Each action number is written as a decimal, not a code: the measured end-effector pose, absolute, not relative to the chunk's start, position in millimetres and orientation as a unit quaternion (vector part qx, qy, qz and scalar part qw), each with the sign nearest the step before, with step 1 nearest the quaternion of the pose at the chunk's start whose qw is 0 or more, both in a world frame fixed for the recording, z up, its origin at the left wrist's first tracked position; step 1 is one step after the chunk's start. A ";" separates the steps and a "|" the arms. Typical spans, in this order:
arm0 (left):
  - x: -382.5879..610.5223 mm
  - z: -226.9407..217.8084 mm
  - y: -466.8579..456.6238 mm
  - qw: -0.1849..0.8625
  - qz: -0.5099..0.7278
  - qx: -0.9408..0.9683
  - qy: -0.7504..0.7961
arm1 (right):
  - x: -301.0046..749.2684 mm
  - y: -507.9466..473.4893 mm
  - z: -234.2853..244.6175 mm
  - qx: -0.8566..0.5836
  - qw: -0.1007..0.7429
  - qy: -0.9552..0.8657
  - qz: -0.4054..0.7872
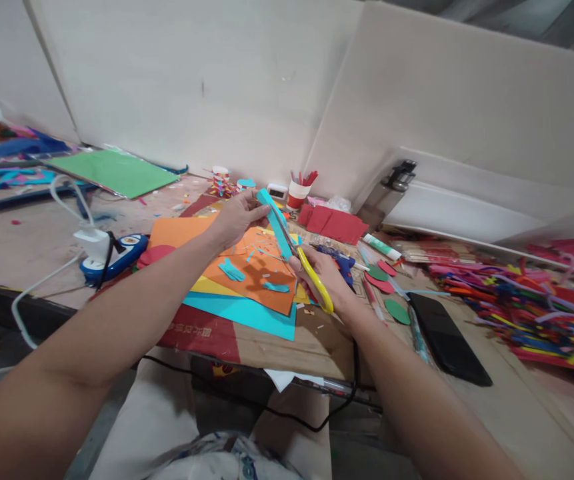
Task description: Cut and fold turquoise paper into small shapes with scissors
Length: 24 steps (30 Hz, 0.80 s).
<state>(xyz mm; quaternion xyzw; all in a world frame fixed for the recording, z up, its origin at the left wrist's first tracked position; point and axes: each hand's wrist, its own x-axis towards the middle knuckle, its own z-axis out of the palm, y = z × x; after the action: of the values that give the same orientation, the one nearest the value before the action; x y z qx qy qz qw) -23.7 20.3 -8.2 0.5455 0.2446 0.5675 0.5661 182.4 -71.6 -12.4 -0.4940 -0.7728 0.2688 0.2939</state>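
Observation:
My left hand (pixel 241 215) pinches the upper end of a light-blue paper strip (pixel 277 225) held above the table. Gripped in my right hand (pixel 323 270) is a pair of scissors (pixel 315 280) with yellow handles; the blades lie along the strip. Whether they are cutting into it I cannot tell. Below the hands, an orange sheet (pixel 261 277) lies over yellow and light-blue sheets (pixel 247 315). Small light-blue cut pieces (pixel 231 270) and paper scraps are scattered on the orange sheet.
To the right lie a black phone (pixel 449 337), a glue stick (pixel 383 247) and many coloured pipe cleaners (pixel 531 300). Red paper pieces (pixel 337 225) and a paper cup (pixel 297 195) stand behind. A blue power strip (pixel 111 259) and green sheets (pixel 114 171) are at left.

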 end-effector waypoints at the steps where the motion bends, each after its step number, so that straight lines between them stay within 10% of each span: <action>1: -23.8 -8.5 20.7 0.565 0.568 0.546 0.245 | 182.3 -71.8 -12.7 -0.495 0.296 -0.769 0.275; 24: -25.1 -4.2 19.0 0.555 0.622 0.488 0.261 | 178.0 -77.9 -10.8 -0.501 0.309 -0.744 0.315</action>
<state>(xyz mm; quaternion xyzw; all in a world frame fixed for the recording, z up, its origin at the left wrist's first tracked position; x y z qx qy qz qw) -25.1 19.0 -4.2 0.4876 0.2613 0.6215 0.5547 178.0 -77.9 -10.8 -0.5014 -0.7443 0.3146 0.3091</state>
